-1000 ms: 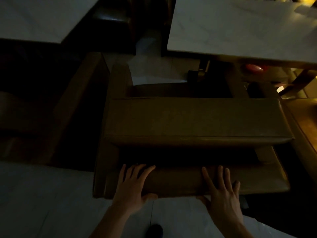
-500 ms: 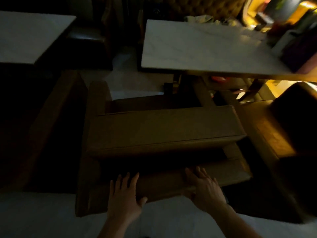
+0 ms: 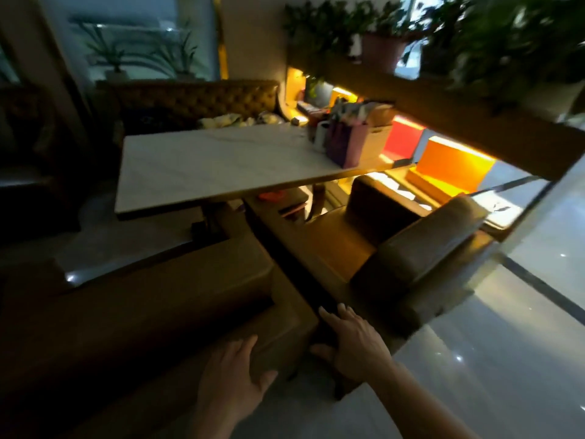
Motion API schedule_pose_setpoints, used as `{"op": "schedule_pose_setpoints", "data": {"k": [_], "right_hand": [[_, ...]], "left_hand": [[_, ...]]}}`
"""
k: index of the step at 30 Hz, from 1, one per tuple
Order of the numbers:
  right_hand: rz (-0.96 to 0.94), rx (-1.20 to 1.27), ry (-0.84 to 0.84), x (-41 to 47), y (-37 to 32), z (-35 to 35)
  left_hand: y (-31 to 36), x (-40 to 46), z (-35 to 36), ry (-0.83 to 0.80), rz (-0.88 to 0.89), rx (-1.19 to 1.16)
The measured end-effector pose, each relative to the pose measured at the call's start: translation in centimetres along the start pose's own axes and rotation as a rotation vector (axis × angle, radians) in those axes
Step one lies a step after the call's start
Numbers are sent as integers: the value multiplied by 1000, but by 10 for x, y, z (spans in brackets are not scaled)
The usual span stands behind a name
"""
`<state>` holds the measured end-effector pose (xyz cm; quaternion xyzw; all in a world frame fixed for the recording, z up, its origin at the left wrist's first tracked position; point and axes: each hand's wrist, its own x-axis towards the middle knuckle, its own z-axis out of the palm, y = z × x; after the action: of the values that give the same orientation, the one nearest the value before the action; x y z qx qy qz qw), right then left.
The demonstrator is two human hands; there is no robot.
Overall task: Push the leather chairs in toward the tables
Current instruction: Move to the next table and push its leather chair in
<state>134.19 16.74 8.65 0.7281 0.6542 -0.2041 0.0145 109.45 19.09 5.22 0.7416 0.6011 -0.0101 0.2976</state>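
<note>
A brown leather chair (image 3: 158,299) fills the lower left, its back toward me. My left hand (image 3: 234,378) lies flat with fingers spread on the rear right corner of its back. A second leather chair (image 3: 411,258) stands to the right, partly under the white marble table (image 3: 215,166). My right hand (image 3: 354,337) reaches into the dark gap between the two chairs, fingers spread, touching the left rear edge of the right chair. Neither hand grips anything.
A tufted bench (image 3: 190,99) runs behind the table. Bags and small items (image 3: 345,137) crowd the table's right end. Lit orange and red boxes (image 3: 449,166) sit under a planter shelf (image 3: 474,99) at right. Shiny floor (image 3: 506,359) spreads at lower right.
The view has swung up and to the right, from the chair back to the table and a second chair. My right hand left the first chair's back and moved toward the right chair.
</note>
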Motion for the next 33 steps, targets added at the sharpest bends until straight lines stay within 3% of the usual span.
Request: {"op": "schedule_pose_setpoints", "data": {"k": [7,14,22,33], "right_hand": [[89,50,101,-65,167,-67],[194,124,118,-85,308,-83],[191,106,89,-14,442,-92],[140,20,-98,110,576,-133]], "left_hand": [[184,-4,39,-24,106,-38],[304,31,102,-92,214,-25],[415,134,178,-34,288,-68],[505,252,249,54,153,-86]]}}
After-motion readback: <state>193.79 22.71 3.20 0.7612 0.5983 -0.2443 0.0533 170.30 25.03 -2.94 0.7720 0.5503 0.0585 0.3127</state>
